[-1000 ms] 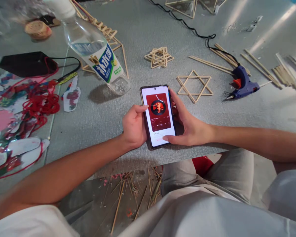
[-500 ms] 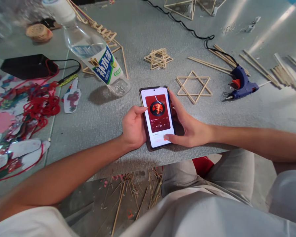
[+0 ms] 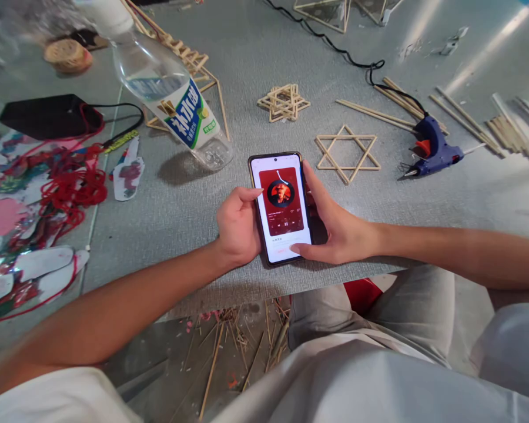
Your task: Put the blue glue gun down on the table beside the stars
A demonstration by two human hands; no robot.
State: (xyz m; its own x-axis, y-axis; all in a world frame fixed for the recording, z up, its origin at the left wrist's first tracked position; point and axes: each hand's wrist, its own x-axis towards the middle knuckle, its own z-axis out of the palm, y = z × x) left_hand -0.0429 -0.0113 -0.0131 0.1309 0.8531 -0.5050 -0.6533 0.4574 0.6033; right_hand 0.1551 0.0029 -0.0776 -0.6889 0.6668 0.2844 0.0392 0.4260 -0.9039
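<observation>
A smartphone (image 3: 285, 205) is held upright between my two hands over the front edge of the table, its lit screen showing a music player with a red panel. My left hand (image 3: 240, 226) grips its left side, thumb on the edge. My right hand (image 3: 341, 226) wraps the right side, its thumb over the lower part of the screen; its other fingers are partly hidden behind the phone. Beyond the phone lie a flat six-pointed star of sticks (image 3: 348, 154) and a smaller layered stick star (image 3: 284, 103).
A clear plastic bottle (image 3: 171, 100) stands left of the phone. At right are a blue glue gun (image 3: 436, 147) with a black cord (image 3: 321, 38) and loose sticks (image 3: 469, 123). Red string (image 3: 73, 182), paper cutouts and a black box (image 3: 50, 116) cover the left side. Sticks (image 3: 218, 358) litter the floor.
My right thumb has shifted slightly left across the lower screen, and an orange-red spot beside it no longer shows. Both hands keep their hold on the smartphone.
</observation>
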